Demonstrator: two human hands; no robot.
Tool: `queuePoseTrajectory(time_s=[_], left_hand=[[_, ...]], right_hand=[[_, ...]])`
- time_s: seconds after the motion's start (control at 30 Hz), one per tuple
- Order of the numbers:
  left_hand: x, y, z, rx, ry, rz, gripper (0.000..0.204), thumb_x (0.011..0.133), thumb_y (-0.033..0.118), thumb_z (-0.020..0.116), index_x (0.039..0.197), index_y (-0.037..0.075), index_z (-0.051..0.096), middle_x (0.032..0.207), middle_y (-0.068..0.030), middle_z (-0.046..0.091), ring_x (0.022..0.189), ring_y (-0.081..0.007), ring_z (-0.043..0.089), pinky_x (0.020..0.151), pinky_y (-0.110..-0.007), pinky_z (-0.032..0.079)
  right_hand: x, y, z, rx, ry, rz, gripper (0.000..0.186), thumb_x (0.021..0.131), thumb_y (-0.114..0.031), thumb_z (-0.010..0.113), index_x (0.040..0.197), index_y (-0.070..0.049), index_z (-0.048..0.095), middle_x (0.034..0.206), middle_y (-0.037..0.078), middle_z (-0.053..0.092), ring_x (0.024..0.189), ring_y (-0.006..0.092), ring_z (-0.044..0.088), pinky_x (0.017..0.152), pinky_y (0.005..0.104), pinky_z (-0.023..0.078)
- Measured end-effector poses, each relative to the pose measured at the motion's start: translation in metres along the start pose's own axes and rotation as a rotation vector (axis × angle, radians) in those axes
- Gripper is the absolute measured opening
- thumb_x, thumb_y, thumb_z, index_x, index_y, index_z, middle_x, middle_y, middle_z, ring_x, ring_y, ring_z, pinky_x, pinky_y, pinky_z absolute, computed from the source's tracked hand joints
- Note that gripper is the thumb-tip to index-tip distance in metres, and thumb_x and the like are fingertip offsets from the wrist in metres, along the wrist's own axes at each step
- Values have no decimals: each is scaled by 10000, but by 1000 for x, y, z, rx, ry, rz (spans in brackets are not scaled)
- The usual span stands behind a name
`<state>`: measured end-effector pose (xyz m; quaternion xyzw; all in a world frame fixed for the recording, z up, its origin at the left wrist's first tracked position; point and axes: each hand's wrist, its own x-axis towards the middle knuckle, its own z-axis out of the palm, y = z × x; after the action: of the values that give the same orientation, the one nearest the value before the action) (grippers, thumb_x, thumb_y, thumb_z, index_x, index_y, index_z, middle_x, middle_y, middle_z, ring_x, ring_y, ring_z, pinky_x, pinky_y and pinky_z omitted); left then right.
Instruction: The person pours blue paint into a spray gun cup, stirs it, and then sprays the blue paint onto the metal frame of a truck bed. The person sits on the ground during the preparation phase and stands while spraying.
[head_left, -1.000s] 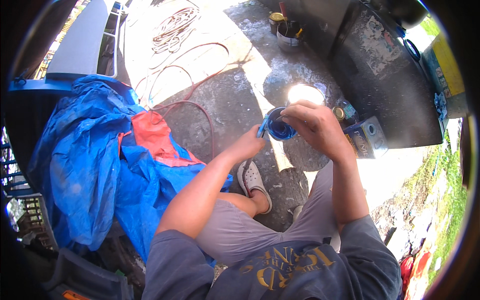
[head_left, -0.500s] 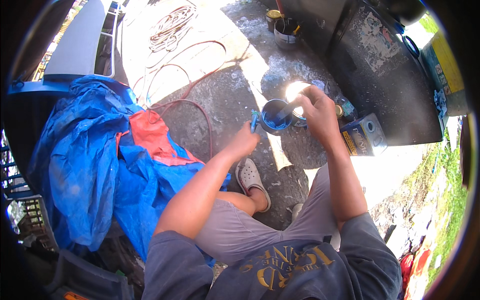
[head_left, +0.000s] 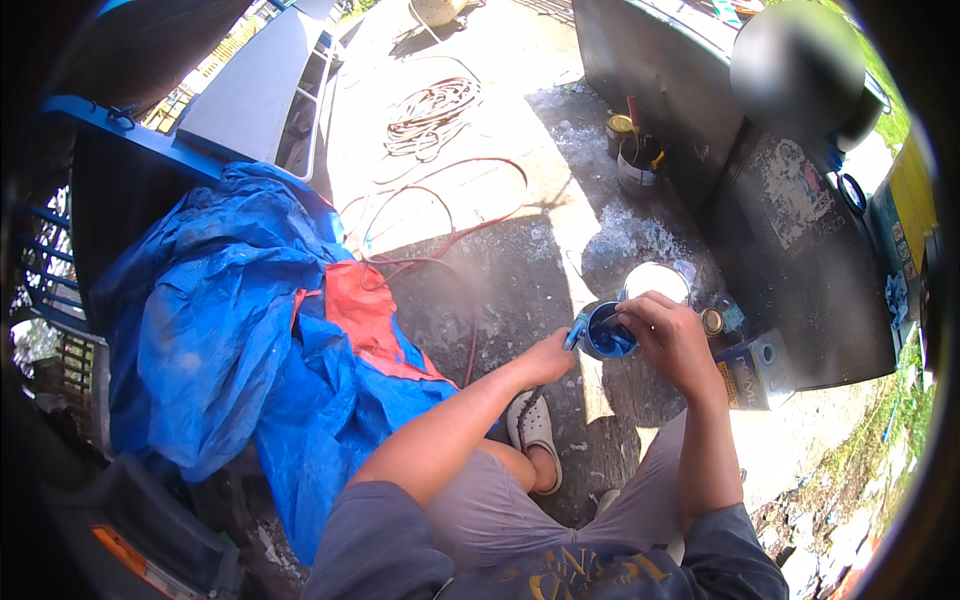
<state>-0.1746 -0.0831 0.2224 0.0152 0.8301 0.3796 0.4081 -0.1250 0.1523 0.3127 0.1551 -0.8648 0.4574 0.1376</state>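
Observation:
My left hand (head_left: 550, 352) is closed on a blue object (head_left: 575, 336) just left of a cup of blue paint (head_left: 612, 338); a dark, narrow piece hangs below that hand. My right hand (head_left: 662, 332) pinches a flat stirring stick (head_left: 607, 320) dipped in the paint. Just behind the cup is a bright white-topped can (head_left: 655, 280). A small gold-lidded container (head_left: 711, 321) and a rectangular metal can (head_left: 750, 372) sit to the right, on the paint-spattered concrete.
A crumpled blue-and-orange tarp (head_left: 210, 310) fills the left. Coiled hoses (head_left: 430, 115) lie on the sunlit ground ahead. Paint buckets (head_left: 638, 165) stand by a large dark panel (head_left: 820, 280) on the right. A grey panel (head_left: 240, 90) is at upper left.
My view has tilted up, so the scene sits lower and further right. My right hand has shifted about over the cup, stick still in it.

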Motion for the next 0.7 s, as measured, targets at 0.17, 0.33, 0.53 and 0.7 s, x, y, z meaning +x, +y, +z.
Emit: queuePoseTrajectory(time_s=[0.17, 0.33, 0.53, 0.7], left_hand=[[-5, 3, 1, 54, 10, 18, 539, 886, 184, 578, 1402, 49, 501, 988, -199, 683, 919, -314, 647, 795, -420, 492], [8, -16, 4, 36, -17, 59, 603, 873, 175, 572, 1458, 79, 468, 969, -135, 656, 865, -237, 616, 744, -378, 480], [-2, -4, 0, 44, -50, -19, 637, 869, 162, 564, 1490, 79, 446, 935, -95, 634, 800, -188, 581, 686, -340, 460], [3, -9, 2, -53, -14, -4, 562, 876, 161, 571, 1422, 62, 478, 868, -150, 664, 739, -258, 619, 647, -409, 475]], right_hand=[[1, -7, -18, -105, -55, 27, 93, 882, -96, 742, 957, -51, 711, 890, 105, 702, 804, 325, 699, 697, 400, 543], [0, -7, 0, -12, 6, -37, 91, 872, -102, 749, 937, -52, 709, 854, 112, 683, 766, 325, 684, 665, 413, 528], [-2, -2, -15, -109, -8, 33, 103, 865, -102, 758, 952, -56, 728, 892, 104, 697, 780, 313, 690, 685, 398, 539], [-2, -5, -13, 12, -80, 27, 100, 878, -103, 748, 966, -58, 731, 896, 105, 695, 779, 309, 689, 687, 394, 540]])
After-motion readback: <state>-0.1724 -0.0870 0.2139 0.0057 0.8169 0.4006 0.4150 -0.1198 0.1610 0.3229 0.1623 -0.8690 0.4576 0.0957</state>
